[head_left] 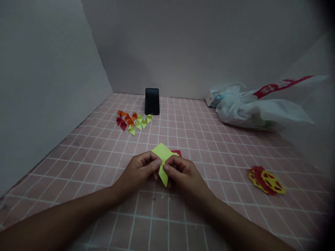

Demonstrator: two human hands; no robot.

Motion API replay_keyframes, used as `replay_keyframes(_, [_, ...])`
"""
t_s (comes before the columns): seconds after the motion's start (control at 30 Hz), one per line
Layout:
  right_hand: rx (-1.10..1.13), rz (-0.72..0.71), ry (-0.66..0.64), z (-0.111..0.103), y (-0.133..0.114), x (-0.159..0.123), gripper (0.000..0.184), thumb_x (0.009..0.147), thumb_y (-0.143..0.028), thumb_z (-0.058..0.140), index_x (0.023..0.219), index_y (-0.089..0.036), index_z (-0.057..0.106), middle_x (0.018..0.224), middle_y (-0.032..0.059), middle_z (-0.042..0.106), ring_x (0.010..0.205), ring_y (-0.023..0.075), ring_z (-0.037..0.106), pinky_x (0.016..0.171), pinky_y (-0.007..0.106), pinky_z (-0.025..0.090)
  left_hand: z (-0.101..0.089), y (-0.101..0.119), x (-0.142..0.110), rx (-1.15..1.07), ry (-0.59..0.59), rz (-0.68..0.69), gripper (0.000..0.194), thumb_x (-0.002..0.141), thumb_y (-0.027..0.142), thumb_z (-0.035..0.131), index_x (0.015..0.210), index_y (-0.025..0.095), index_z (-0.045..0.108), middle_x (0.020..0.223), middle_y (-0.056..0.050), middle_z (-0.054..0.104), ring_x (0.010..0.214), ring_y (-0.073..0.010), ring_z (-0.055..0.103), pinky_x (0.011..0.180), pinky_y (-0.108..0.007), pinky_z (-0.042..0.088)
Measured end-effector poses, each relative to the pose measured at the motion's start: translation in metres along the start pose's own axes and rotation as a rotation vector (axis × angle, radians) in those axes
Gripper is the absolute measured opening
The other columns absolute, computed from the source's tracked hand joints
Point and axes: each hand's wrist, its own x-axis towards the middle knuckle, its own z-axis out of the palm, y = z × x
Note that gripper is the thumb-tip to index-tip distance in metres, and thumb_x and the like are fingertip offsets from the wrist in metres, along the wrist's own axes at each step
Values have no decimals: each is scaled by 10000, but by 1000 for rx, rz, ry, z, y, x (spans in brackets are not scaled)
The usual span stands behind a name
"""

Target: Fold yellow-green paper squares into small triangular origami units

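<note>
Between my two hands is a yellow sheet of origami paper (162,151), folded into a kite-like shape with its narrow point toward me. My left hand (143,168) pinches its left edge between thumb and fingers. On the right edge, my right hand (183,170) pinches the paper the same way, the two thumbs close together. Just behind my right hand lies some red paper (178,152) with a bit of yellow on it, mostly hidden by the hand and the folded sheet.
Several small folded paper pieces (130,120) in red, orange and yellow lie at the back left. A black phone (152,101) leans behind them. A white plastic bag (243,109) and a box (210,99) sit back right. Red and yellow cut-out shapes (267,181) lie at right.
</note>
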Motion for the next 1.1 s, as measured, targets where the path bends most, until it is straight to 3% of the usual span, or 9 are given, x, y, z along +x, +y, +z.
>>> replay_keyframes(0.67, [13,42,-31,1,-1,0,238,769,-359,671,689,-174,545,564,-27,552,437,68,437,428,196,312,-1,-2,2,-35,-20,-33,200,823,346,631,779,153,601,583,47,558,533,-78,507,558,-200,402])
replay_keyframes(0.97, [-3,20,-34,3,0,-1,226,778,-341,667,690,-172,547,595,-21,551,474,73,445,449,204,318,5,0,-2,24,65,-23,218,812,357,619,736,162,559,573,49,537,514,-87,495,528,-205,399])
replay_keyframes(1.1, [-23,0,-16,3,0,-1,257,780,-367,676,680,-177,534,569,-34,515,480,76,429,449,204,312,4,0,-3,14,37,-21,227,813,373,627,770,155,582,663,27,568,590,-101,525,574,-216,423])
